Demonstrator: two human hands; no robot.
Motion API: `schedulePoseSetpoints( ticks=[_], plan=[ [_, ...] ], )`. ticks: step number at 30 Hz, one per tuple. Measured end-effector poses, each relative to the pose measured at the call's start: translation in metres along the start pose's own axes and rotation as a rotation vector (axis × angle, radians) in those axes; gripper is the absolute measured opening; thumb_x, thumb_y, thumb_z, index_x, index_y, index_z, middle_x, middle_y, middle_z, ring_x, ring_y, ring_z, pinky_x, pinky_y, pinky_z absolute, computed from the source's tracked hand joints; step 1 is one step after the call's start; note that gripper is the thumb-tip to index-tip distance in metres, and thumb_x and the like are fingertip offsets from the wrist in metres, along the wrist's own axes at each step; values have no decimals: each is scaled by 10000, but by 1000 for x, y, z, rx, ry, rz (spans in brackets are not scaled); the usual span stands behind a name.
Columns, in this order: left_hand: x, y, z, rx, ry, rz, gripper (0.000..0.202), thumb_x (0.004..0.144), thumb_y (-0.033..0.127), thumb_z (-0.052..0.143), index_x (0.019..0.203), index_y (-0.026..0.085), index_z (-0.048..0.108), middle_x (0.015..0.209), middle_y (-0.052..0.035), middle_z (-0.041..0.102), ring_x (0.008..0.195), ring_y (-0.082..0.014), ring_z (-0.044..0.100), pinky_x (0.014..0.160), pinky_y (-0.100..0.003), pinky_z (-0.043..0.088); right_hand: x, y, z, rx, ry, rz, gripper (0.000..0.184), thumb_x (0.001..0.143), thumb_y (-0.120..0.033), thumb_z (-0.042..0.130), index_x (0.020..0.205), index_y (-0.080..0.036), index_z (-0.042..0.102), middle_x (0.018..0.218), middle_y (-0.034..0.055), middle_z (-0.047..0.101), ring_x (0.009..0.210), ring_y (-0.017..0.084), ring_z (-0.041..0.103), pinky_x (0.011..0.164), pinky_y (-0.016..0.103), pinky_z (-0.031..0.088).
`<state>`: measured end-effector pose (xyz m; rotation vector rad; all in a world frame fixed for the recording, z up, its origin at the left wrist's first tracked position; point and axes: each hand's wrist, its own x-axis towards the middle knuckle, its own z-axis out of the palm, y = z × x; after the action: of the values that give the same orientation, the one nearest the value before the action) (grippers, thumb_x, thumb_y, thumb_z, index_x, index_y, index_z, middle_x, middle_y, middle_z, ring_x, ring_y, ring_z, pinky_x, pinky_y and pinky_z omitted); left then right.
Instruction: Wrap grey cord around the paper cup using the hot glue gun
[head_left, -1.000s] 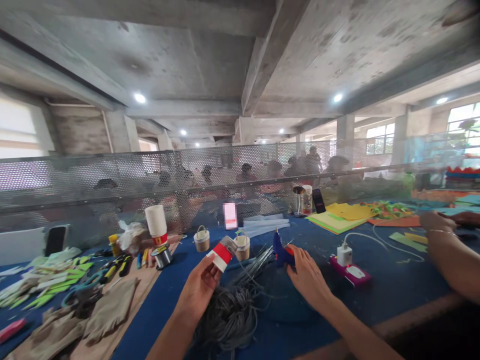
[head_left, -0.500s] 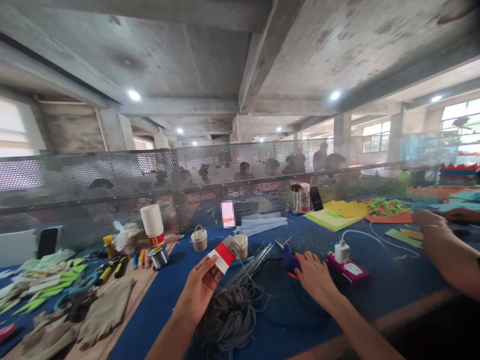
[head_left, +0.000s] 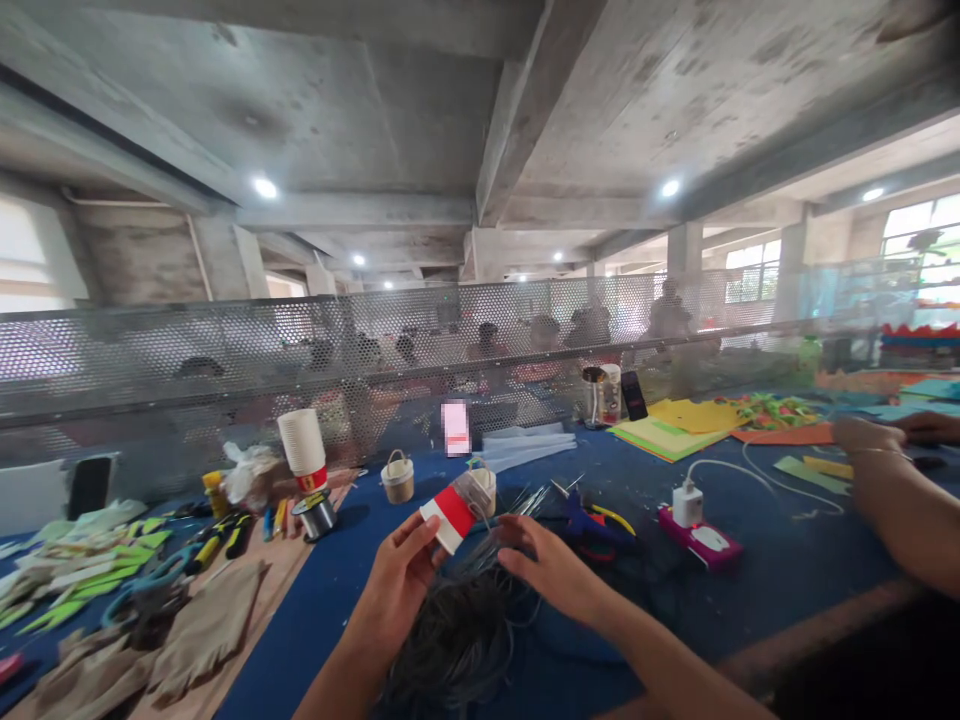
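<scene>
My left hand grips a paper cup, white with a red band, tilted on its side. Grey cord is wound around its rim end, and a loose strand hangs from there. My right hand is just right of the cup with its fingers apart, beside the strand; whether a fingertip touches it I cannot tell. Below both hands lies a coil of grey cord. A small cord-wrapped basket stands behind the cup, partly hidden. A blue tool with red and yellow parts lies to the right.
Another small basket, stacked paper cups and a wire spool stand left. Gloves lie nearer. Right are a purple power strip, coloured paper and another person's arm. A mesh partition runs behind.
My right hand has let go of the blue tool and moved left to beside the cup. My left hand has kept its hold, and the cup has turned slightly.
</scene>
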<state>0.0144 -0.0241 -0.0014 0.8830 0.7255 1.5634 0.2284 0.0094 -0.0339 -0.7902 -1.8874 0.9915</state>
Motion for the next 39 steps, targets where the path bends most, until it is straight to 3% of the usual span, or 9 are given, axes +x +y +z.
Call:
schedulePoseSetpoints(
  ticks=[3,5,7,12,17,23,30,39],
  plan=[
    [1,0,-1,23,-16,6,234,731,236,799,925,123,733,907,-85,763,703,-152,690,615,-210,533,2,-2,7,109,-53,29,333,874,-346,622,1143,-151,609,981,76,731,931,213,694,853,338,527],
    [2,-1,-1,42,5,-3,267,709,244,813,935,124,737,902,-86,763,706,-157,689,628,-215,533,1,-6,4,103,-3,70,252,899,-370,580,1005,-149,640,773,22,698,679,164,673,657,266,523],
    [3,-2,1,65,35,-7,303,669,256,840,924,123,744,879,-84,763,707,-165,691,649,-226,538,1,-13,-3,-2,90,53,267,928,-399,533,913,-159,651,688,-5,649,573,134,606,545,225,459],
    [2,-5,2,155,21,16,330,676,289,839,946,119,758,894,-96,764,710,-160,678,660,-224,520,6,-46,-20,-398,204,-261,226,970,-337,504,942,-212,690,904,35,691,816,166,631,746,250,451],
    [-2,-5,2,236,-27,4,382,716,313,807,1041,122,751,888,-107,764,694,-182,673,680,-267,518,17,-67,-23,-586,225,-352,209,985,-336,500,1027,-255,688,932,23,665,788,142,624,714,230,428],
    [-6,-6,5,250,-69,1,425,674,334,827,1041,131,760,883,-112,768,739,-227,693,711,-303,520,31,-70,-21,-563,236,-409,220,987,-355,494,1032,-258,686,920,24,651,771,136,607,701,225,433],
    [-4,-9,3,337,-111,23,383,696,325,813,1025,135,766,856,-91,769,755,-210,673,719,-284,502,42,-55,-16,-460,224,-439,148,959,-318,554,975,-253,686,847,0,618,653,112,551,656,225,429],
    [-4,-13,0,425,-137,20,361,729,318,786,1044,143,760,862,-79,765,758,-204,662,717,-272,491,47,-45,-12,-388,219,-461,110,934,-286,594,928,-246,697,884,3,646,713,119,581,679,215,434]
  ],
)
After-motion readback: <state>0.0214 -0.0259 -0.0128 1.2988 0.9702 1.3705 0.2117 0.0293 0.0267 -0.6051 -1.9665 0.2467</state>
